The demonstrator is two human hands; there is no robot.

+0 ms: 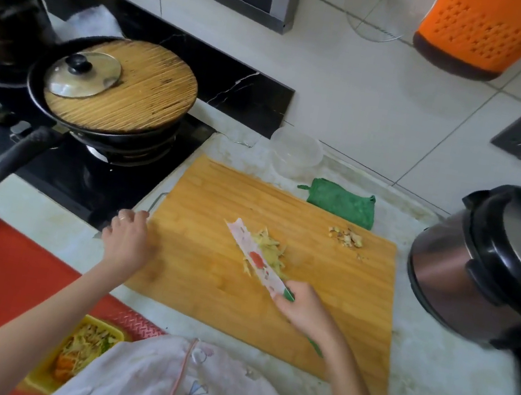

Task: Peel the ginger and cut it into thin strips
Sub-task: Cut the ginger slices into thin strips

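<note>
A pile of pale yellow ginger strips (272,250) lies near the middle of the wooden cutting board (203,274). My right hand (305,308) grips the green handle of a white patterned knife (253,257), whose blade lies against the left side of the strips. A small heap of brown ginger peel (347,238) sits at the board's far right. My left hand (128,236) hovers at the board's left edge, fingers curled, with a small dark thing at its fingertips that I cannot make out.
A black pan (100,130) with a bamboo lid stands on the stove at left. Behind the board are a clear plastic bowl (294,154) and a green cloth (343,203). A pressure cooker (497,270) stands right. A yellow bin (78,356) with scraps sits below on the floor.
</note>
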